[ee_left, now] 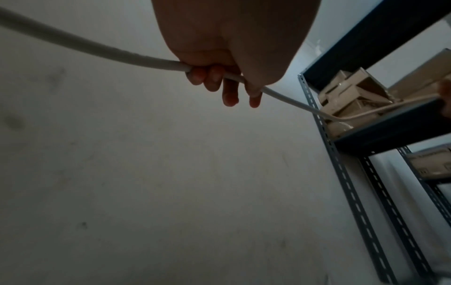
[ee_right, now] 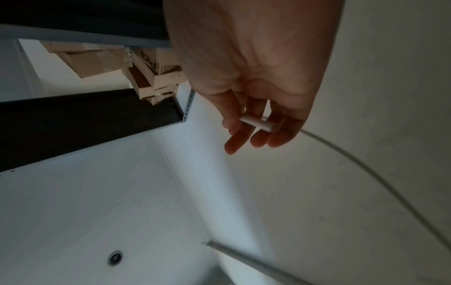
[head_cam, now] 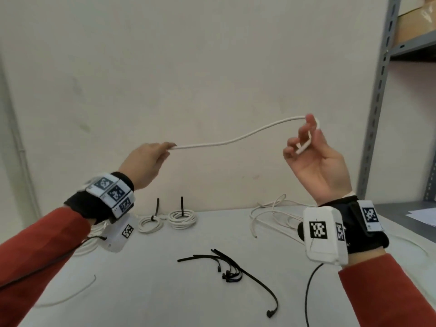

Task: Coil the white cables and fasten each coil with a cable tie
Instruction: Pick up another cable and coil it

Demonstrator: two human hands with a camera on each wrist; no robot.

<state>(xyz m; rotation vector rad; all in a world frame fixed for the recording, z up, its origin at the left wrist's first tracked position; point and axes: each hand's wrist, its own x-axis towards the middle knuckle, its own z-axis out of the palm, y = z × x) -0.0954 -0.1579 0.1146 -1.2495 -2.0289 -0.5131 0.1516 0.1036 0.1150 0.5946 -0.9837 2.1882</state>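
Observation:
A white cable (head_cam: pixel 238 138) stretches in the air between both raised hands. My left hand (head_cam: pixel 151 159) grips it with curled fingers; in the left wrist view the cable (ee_left: pixel 146 59) runs through the fist (ee_left: pixel 219 77). My right hand (head_cam: pixel 313 152) holds the cable's end bent round its fingers, and the white end piece (ee_right: pixel 256 124) lies across the fingers (ee_right: pixel 244 135) in the right wrist view. Two tied white coils (head_cam: pixel 151 223) (head_cam: pixel 182 218) with black ties sit at the back of the table. Loose black cable ties (head_cam: pixel 226 267) lie in the middle.
A tangle of loose white cables (head_cam: pixel 273 218) lies at the back right of the white table (head_cam: pixel 165 291). More white cable (head_cam: pixel 77 293) trails at the left. A grey metal shelf rack (head_cam: pixel 384 90) with cardboard boxes stands at the right. The wall is close behind.

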